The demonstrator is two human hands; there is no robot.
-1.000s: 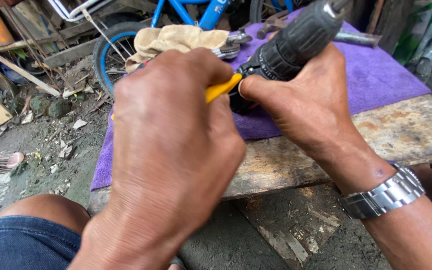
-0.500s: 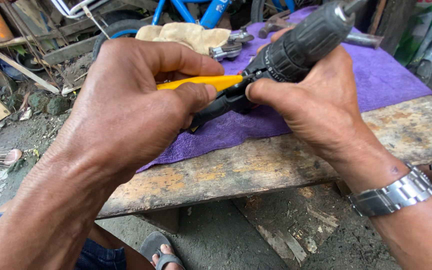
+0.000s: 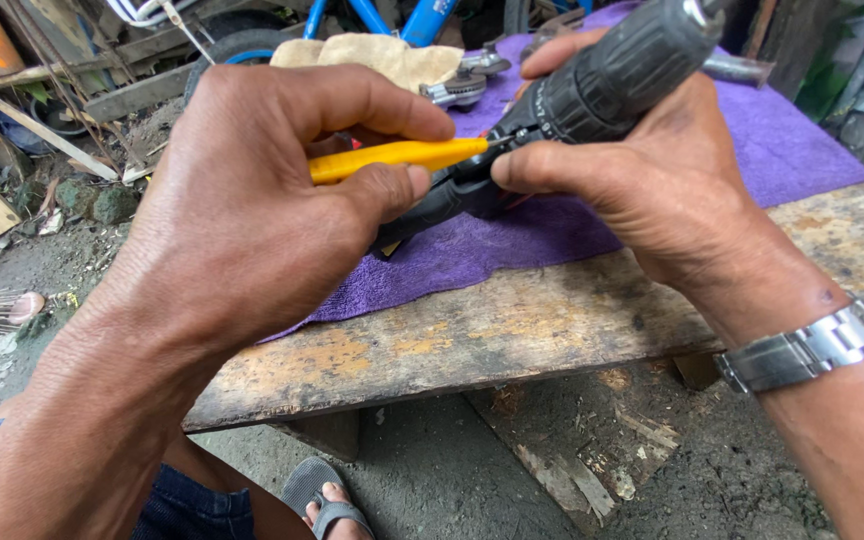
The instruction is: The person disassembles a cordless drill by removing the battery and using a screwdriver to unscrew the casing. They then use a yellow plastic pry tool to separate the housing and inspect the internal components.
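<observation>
Drill (image 3: 612, 85), dark and bumpy, sits in the right hand (image 3: 662, 190), fingers wrapped tight around it, above the fuzzy purple cloth (image 3: 802, 140). At 9 o'clock from it, the left hand (image 3: 252, 220) pinches a smooth yellow screwdriver (image 3: 392, 157), tip touching the drill. The left hand has slid lower and left than before. Rough wooden bench (image 3: 472, 335) lies at 6 o'clock.

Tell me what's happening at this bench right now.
A person is working on a dark power drill over a purple cloth spread on a worn wooden bench. The right hand holds the drill body, while the left hand holds a yellow-handled screwdriver with its tip pressed against the drill's housing. A tan rag and some metal parts lie farther back on the cloth.
</observation>
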